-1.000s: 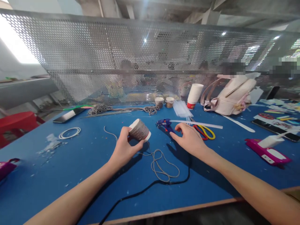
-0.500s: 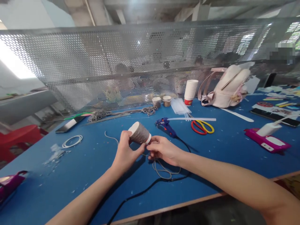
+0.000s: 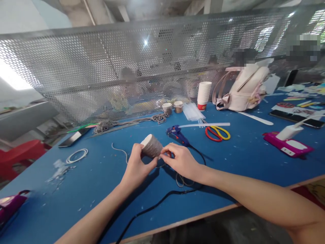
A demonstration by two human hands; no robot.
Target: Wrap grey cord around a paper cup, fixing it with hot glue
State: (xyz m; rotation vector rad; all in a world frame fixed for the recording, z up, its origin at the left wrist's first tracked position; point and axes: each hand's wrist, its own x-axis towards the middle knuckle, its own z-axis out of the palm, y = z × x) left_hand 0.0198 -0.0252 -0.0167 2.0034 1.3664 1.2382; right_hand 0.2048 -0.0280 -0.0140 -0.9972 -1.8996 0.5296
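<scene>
Grey corded cup [image 3: 151,146] gripped in L hand [image 3: 137,166], R hand [image 3: 182,161] pinched at its edge, open tabletop [image 3: 245,157] R-side

The head-worn camera looks forward and down, close over the hands [image 3: 181,162], facing a perforated screen [image 3: 101,73].

Screen [image 3: 101,76]: perforated metal, sweeping right across the upper frame!
Table [image 3: 243,162]: blue, brown-edged, filling the centre
Seat [image 3: 29,154]: bright red, left edge
Light [image 3: 11,73]: white glare, blazing far left
Window [image 3: 317,18]: slatted, glowing upper right
Ceiling [image 3: 170,8]: grey beams, up top
</scene>
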